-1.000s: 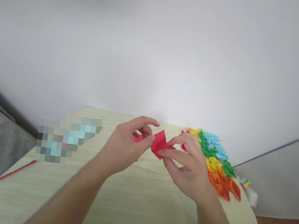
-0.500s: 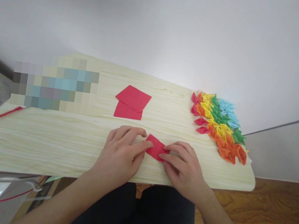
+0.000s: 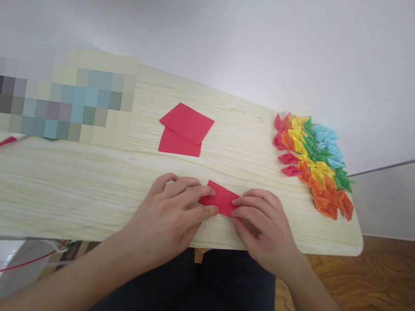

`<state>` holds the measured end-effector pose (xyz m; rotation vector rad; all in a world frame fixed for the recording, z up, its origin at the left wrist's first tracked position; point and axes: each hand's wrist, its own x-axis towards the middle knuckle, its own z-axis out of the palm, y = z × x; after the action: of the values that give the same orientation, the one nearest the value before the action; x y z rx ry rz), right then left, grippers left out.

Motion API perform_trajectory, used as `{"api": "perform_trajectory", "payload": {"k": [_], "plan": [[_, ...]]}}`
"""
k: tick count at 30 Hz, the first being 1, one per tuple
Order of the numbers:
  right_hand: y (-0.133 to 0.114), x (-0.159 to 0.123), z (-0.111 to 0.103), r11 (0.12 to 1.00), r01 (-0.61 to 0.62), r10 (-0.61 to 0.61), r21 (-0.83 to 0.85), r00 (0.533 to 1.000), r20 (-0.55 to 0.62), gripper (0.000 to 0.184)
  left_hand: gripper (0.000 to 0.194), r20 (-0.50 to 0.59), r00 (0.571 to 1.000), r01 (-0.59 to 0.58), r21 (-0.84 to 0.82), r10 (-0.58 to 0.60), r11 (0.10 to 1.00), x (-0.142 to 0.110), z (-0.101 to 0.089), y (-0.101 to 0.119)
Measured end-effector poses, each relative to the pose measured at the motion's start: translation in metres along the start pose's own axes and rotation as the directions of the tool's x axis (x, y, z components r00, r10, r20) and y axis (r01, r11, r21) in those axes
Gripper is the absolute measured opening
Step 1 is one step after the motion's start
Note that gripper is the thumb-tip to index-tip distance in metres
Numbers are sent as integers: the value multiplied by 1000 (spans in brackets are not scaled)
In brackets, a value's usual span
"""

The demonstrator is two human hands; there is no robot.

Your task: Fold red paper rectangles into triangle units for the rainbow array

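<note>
Red paper rectangle (image 3: 222, 200), held at opposite ends in the grip of left hand (image 3: 170, 214) and right hand (image 3: 265, 221); best to square edges before creasing.

On the table (image 3: 82, 194): at the near edge, folded paper (image 3: 223, 199) between left hand (image 3: 174, 212) and right hand (image 3: 265, 225); beyond, overlapping sheets (image 3: 186, 124); farther right, clustered paper pieces (image 3: 317, 155). Behind, wall (image 3: 224, 34).
</note>
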<state>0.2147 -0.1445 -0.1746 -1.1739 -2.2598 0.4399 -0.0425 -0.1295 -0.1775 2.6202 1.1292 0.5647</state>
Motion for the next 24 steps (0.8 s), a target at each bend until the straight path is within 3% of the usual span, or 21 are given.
{"api": "perform_trajectory", "payload": {"k": [8, 24], "plan": [[1, 15, 0, 989, -100, 97, 108, 995, 37, 15, 34, 4, 1000, -20, -41, 20, 999, 1, -1, -2], [-7, 32, 10, 964, -255, 253, 76, 967, 34, 8, 31, -14, 1000, -4, -125, 2, 992, 2, -3, -2]]}}
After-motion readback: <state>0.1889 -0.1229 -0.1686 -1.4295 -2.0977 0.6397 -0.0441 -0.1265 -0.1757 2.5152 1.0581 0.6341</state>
